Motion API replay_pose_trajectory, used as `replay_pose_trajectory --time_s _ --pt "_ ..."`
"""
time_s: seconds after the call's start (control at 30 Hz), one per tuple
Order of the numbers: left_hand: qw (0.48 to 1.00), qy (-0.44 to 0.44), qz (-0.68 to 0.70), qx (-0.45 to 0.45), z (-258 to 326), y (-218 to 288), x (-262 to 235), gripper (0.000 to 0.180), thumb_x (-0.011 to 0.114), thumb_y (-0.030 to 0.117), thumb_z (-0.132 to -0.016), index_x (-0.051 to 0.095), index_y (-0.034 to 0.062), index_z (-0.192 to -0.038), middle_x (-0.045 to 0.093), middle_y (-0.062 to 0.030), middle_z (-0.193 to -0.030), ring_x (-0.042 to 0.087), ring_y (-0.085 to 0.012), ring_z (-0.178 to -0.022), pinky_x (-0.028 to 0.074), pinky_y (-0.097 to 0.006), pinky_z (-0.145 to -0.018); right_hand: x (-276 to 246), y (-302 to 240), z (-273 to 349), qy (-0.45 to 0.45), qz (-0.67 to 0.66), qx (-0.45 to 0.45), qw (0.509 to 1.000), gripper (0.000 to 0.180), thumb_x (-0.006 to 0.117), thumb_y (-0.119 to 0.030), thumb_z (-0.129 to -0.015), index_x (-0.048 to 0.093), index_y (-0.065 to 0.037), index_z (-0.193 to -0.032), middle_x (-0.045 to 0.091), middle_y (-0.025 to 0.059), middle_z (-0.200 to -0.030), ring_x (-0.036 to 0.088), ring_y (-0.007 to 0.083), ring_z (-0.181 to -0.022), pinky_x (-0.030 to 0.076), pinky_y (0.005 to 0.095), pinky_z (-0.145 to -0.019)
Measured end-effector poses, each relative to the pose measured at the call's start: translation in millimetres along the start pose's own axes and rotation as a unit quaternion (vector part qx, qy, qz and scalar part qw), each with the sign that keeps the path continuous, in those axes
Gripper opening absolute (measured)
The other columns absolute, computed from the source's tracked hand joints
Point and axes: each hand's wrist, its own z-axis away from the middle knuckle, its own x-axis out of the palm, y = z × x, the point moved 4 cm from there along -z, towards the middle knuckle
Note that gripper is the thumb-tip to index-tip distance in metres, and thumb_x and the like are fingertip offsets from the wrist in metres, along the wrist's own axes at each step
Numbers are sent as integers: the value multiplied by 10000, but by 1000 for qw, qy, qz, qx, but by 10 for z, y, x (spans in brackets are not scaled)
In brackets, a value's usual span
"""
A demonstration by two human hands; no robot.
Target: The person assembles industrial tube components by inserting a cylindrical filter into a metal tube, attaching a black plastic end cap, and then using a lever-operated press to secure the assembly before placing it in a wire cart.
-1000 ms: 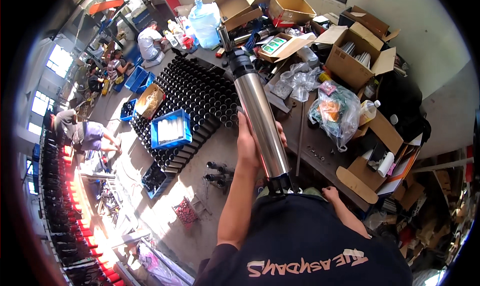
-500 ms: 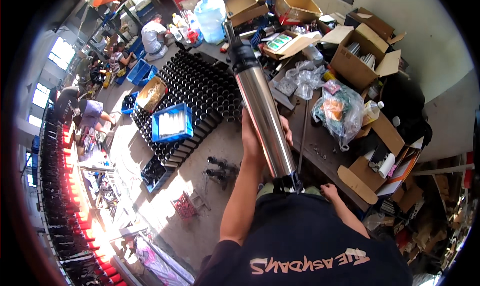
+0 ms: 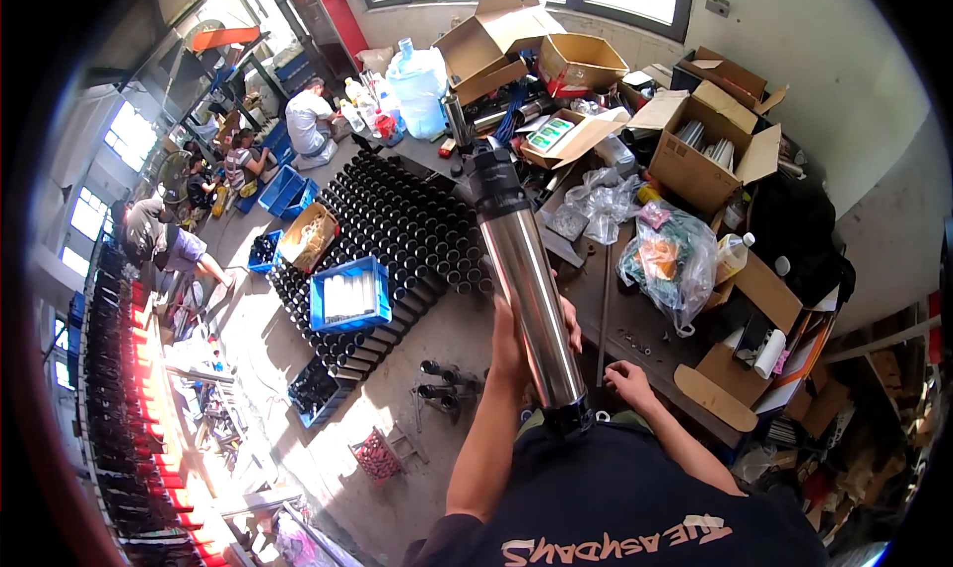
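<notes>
Fingers (image 3: 568, 321) of the left hand (image 3: 526, 339) wrap the upright steel cylinder (image 3: 526, 269).

Rows of black tubes (image 3: 397, 239) stand packed upright across the concrete floor of a sunlit workshop, with a blue crate (image 3: 347, 297) of pale parts resting on top of them and an open cardboard box (image 3: 308, 234) just beside it. A cluttered dark workbench (image 3: 635, 319) carries clear plastic bags (image 3: 665, 259), a large water jug (image 3: 419, 90) and several open cartons (image 3: 710, 145), some holding shiny metal cylinders. Across the room, people (image 3: 308, 120) sit low on the floor among blue bins (image 3: 283, 190), near shelving and bright windows (image 3: 129, 135).
</notes>
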Motion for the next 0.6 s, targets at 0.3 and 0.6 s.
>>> replay_pose_trajectory --time_s 0.3,0.6 --pt "750 73 -654 67 76 189 442 742 914 175 -677 524 45 -1295 704 -142 -1066 713 -283 -919 566 -395 -796 -146 -3476 643 43 -266 -374 887 517 755 -268 -922 554 2 -1315 708 91 -1072 664 168 -996 506 337 -955" --pt "513 -11 -854 80 231 208 633 724 834 163 -652 509 61 -1291 619 -140 -909 671 -358 -794 544 -459 -686 -231 -3399 650 -43 -508 -265 819 363 697 -66 -795 562 -73 -1132 642 73 -997 648 246 -1034 496 385 -973"
